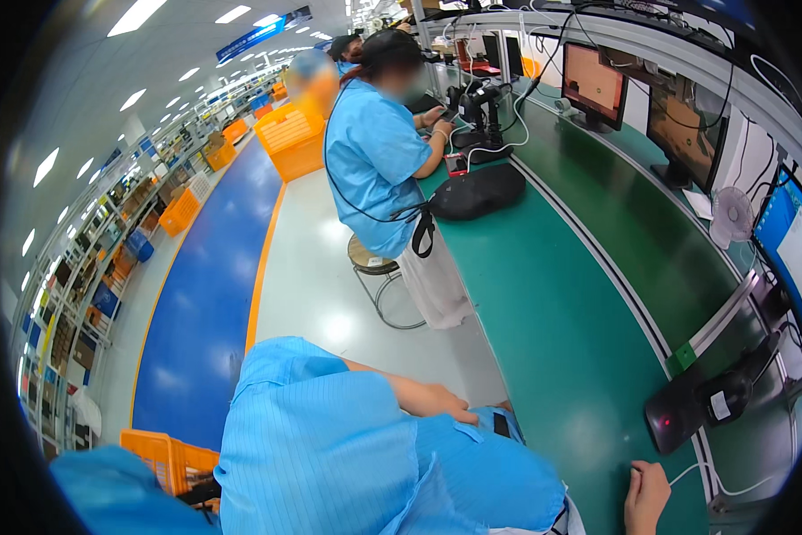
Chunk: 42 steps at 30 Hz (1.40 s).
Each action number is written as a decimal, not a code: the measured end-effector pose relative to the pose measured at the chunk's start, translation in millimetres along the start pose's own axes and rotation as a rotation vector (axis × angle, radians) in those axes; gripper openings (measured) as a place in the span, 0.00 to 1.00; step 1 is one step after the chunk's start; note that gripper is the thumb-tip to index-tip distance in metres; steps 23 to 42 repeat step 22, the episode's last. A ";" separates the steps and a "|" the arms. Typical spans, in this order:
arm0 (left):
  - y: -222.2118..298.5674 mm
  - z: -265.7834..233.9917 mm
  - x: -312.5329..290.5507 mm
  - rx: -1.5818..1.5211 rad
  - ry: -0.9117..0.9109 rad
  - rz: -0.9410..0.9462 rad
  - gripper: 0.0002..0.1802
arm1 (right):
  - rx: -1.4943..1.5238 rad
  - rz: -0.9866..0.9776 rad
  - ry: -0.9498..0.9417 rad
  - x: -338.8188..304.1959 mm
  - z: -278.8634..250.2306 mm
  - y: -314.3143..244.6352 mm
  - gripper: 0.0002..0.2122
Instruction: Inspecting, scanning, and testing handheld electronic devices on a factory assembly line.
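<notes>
My left hand [441,403] lies flat on my lap on the blue smock [330,446], holding nothing. A small dark item [501,424] sits on the smock just right of it. My right hand [646,497] rests with curled fingers on the green workbench [553,312] at its near edge. The end of a white cable [700,471] lies beside it; whether the fingers hold the cable is unclear. A black stand-mounted device with a red light [686,415] stands just beyond the right hand.
A co-worker in a blue smock [374,152] stands at the bench farther along, by a round stool [376,265]. A black bag [477,192], monitors [593,85], and a small fan [731,216] are on the bench. Orange crates [289,138] line the aisle; another orange crate [165,459] sits at my left.
</notes>
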<state>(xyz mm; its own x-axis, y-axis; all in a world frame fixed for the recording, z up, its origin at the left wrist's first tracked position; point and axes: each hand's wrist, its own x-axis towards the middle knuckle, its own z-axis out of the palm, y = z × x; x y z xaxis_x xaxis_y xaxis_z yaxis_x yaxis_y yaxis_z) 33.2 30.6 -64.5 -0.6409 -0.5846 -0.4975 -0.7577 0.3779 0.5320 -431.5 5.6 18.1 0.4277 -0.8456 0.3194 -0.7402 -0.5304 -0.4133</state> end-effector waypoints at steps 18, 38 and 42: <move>39.8 -10.0 72.6 0.366 -0.321 -0.043 0.19 | 0.161 0.119 -0.052 -22.2 -21.2 22.1 0.06; 17.7 33.9 121.4 0.326 -0.576 -0.345 0.35 | 0.089 0.102 -0.066 -18.1 -21.1 19.1 0.06; 17.7 33.9 121.4 0.326 -0.576 -0.345 0.35 | 0.089 0.102 -0.066 -18.1 -21.1 19.1 0.06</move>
